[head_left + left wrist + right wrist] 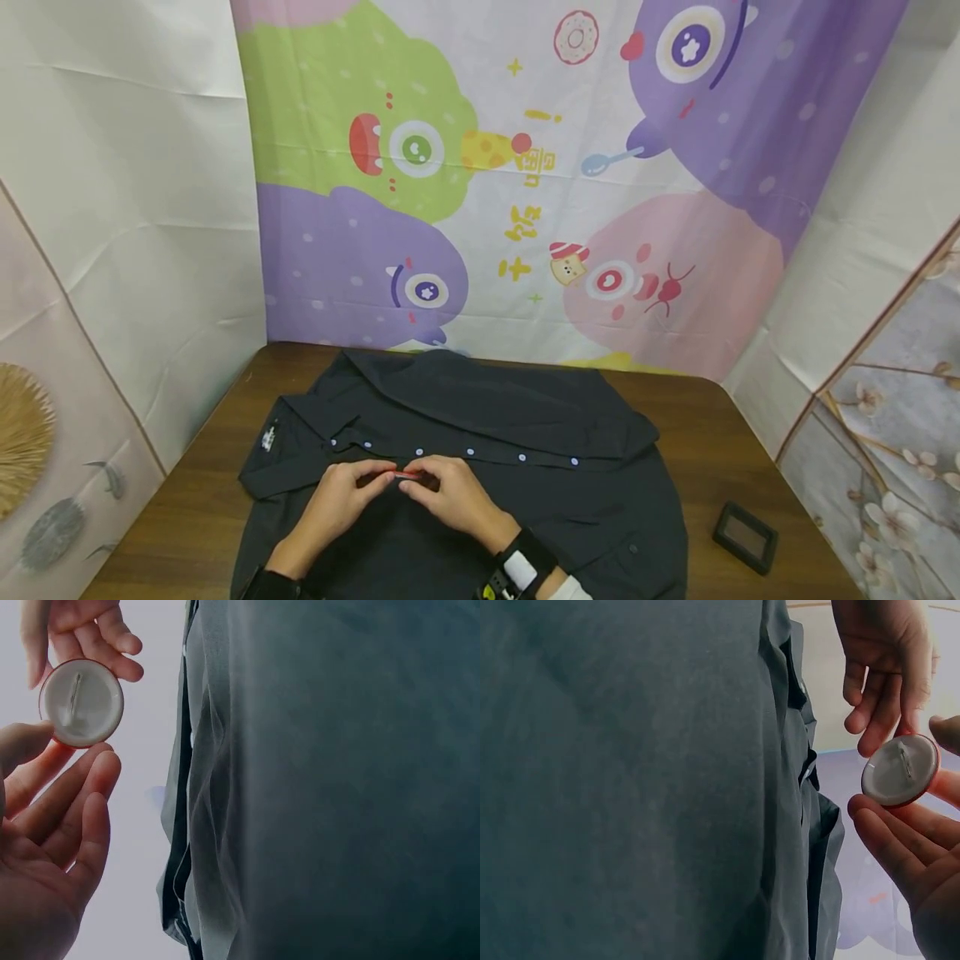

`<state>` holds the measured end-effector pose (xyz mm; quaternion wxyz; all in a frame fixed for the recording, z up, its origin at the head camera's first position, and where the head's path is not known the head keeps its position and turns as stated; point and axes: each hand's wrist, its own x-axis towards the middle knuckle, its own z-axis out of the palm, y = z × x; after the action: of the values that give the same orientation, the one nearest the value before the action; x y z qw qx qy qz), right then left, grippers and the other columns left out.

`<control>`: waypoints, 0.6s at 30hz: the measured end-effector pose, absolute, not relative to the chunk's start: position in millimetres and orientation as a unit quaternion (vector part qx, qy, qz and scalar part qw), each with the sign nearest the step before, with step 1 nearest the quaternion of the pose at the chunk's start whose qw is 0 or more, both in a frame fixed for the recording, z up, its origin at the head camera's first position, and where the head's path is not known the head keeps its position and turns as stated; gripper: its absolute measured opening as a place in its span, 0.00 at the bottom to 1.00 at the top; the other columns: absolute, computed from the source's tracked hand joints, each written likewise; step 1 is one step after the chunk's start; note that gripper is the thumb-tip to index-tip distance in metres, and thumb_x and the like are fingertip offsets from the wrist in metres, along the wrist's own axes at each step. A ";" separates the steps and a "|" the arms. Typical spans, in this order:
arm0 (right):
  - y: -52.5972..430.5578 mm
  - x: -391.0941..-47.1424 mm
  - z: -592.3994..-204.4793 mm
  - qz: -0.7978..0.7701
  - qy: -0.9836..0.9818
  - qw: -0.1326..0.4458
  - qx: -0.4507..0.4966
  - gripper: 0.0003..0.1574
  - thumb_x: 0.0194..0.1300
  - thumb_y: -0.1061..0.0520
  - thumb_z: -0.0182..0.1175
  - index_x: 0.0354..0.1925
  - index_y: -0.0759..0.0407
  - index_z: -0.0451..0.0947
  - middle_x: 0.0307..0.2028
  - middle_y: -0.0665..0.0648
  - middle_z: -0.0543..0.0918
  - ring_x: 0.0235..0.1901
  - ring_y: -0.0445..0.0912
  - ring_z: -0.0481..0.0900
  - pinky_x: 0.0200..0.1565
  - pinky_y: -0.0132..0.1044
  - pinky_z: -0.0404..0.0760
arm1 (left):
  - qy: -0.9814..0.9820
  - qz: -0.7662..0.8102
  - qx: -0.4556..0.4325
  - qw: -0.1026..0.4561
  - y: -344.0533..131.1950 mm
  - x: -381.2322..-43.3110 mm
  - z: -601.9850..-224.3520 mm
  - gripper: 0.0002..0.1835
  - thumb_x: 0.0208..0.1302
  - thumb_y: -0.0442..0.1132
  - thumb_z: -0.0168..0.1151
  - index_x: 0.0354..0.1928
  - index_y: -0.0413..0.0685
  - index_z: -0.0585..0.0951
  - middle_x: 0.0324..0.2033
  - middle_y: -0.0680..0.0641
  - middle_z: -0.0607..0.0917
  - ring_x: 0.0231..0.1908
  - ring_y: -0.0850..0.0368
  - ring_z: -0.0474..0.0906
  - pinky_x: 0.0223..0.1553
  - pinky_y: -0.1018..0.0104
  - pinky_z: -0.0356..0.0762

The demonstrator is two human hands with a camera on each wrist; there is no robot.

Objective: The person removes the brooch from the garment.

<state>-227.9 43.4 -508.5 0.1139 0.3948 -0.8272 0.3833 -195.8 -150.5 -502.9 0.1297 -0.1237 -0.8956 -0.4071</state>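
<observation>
A round button badge (406, 475) with a red rim is held above a dark shirt (480, 533). My left hand (333, 500) pinches its left edge between thumb and fingers. On the opposite edge, my right hand (457, 500) also pinches it. In the left wrist view, the pale back of the badge (97, 712) shows a thin metal pin across it; whether the pin is fastened cannot be told. The badge's front faces away from both wrist cameras. The shirt lies spread with a row of white buttons (470, 452) just beyond my hands.
The shirt covers much of the brown wooden table (176, 525). A small black frame-like box (745, 537) lies on the table at the right. Behind the table hangs a cartoon-printed cloth (517, 308). White sheets flank it.
</observation>
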 end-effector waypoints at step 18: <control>44.8 -229.4 -509.4 0.450 -0.814 0.068 0.361 0.09 0.60 0.51 0.62 0.35 0.55 0.84 0.32 0.53 0.87 0.28 0.33 0.80 0.31 0.23 0.81 | -0.887 -0.419 -0.147 0.128 -149.8 -196.0 -505.3 0.09 0.55 0.41 0.67 0.38 0.48 0.86 0.35 0.50 0.88 0.36 0.61 0.81 0.37 0.59 0.83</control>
<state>-229.4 44.8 -509.4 0.0677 0.3609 -0.8141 0.4498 -196.0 -149.8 -505.3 0.1275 -0.1472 -0.8868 -0.4191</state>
